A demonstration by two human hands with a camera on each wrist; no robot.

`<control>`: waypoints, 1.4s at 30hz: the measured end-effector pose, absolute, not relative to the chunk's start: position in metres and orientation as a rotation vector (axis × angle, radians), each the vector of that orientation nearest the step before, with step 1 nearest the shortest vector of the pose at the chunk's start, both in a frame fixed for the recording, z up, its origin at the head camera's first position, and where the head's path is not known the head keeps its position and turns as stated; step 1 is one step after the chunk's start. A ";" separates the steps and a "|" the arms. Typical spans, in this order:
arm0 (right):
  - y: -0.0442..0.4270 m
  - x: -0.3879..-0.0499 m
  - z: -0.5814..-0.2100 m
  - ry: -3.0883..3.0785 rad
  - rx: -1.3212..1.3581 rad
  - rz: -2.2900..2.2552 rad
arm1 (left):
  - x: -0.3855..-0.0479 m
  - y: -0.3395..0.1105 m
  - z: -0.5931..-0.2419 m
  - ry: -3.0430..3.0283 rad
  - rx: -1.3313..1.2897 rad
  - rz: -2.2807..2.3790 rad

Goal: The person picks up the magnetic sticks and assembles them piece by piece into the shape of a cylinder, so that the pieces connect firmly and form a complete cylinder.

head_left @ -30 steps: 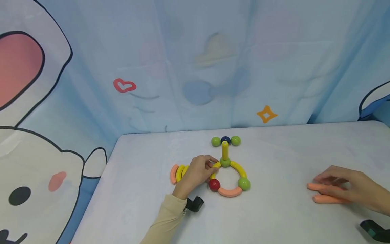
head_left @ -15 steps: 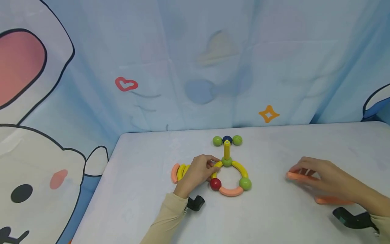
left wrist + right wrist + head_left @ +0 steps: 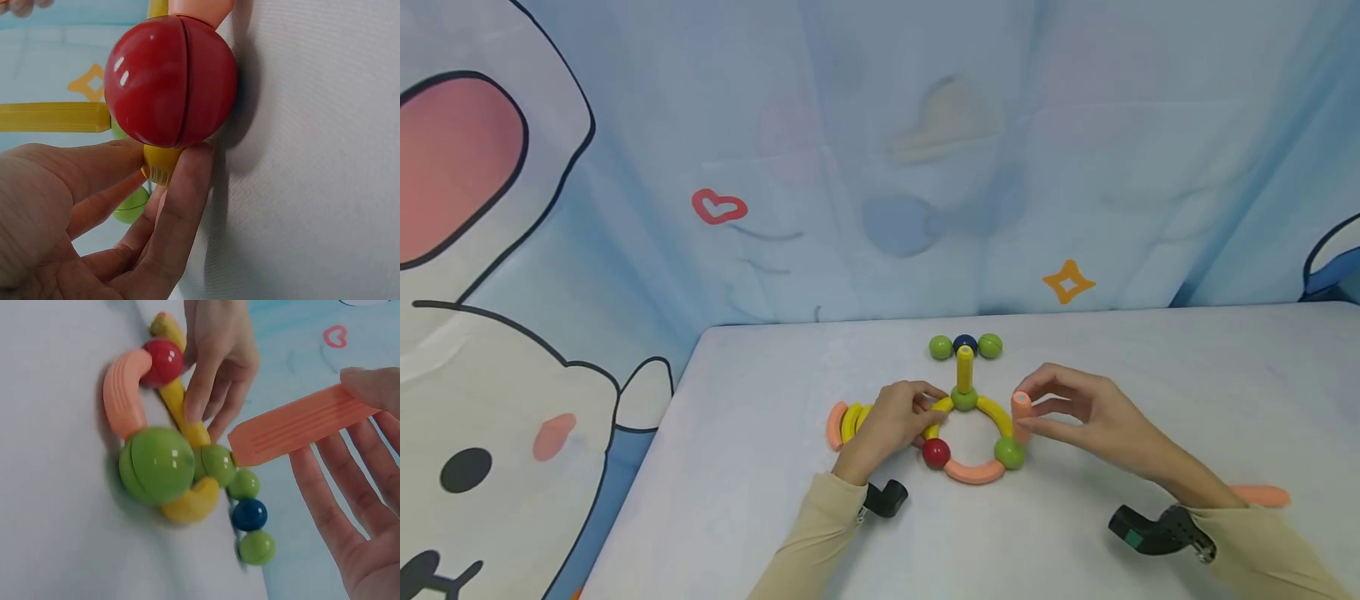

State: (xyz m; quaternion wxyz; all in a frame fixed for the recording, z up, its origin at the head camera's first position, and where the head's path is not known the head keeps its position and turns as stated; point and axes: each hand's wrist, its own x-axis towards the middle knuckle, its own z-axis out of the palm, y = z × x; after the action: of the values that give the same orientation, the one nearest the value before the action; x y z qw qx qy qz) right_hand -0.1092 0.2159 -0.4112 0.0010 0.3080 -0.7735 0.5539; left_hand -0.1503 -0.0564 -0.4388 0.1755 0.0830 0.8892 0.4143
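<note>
A ring of curved rods and balls lies on the table. My left hand pinches its left yellow curved rod, beside the red ball. At the back of the ring a yellow rod stands upright on a green ball. On the right are another yellow curved rod and a green ball; an orange curved rod closes the front. My right hand holds an orange rod roughly upright by the right green ball; whether they touch I cannot tell.
Behind the ring sit a green ball, a dark blue ball and another green ball. Left of my left hand lie an orange curved rod and yellow ones. A second orange rod lies partly behind my right forearm.
My right hand has lifted one orange rod off the table, carried it left to the ring and turned it upright. The other orange rod stayed behind. My left hand keeps its hold.
</note>
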 end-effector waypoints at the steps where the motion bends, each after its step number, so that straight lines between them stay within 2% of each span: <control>1: 0.213 -0.109 -0.411 -2.420 0.948 1.771 | -0.150 -0.056 -0.439 2.519 0.235 1.173; 11: 0.209 -0.106 -0.416 -2.390 0.881 1.953 | -0.150 -0.056 -0.438 2.512 0.233 1.175; 23: 0.211 -0.107 -0.426 -2.400 0.950 1.955 | -0.150 -0.056 -0.437 2.518 0.234 1.163; 42: 0.213 -0.106 -0.439 -2.424 0.903 1.865 | -0.149 -0.057 -0.439 2.524 0.235 1.158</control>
State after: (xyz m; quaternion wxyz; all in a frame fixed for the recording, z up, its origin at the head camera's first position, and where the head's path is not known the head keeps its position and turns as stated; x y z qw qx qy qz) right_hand -0.1063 0.2125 -0.4388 -0.0234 0.2832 -0.7599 0.5846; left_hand -0.1491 -0.0568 -0.4385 0.1763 0.0829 0.8915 0.4091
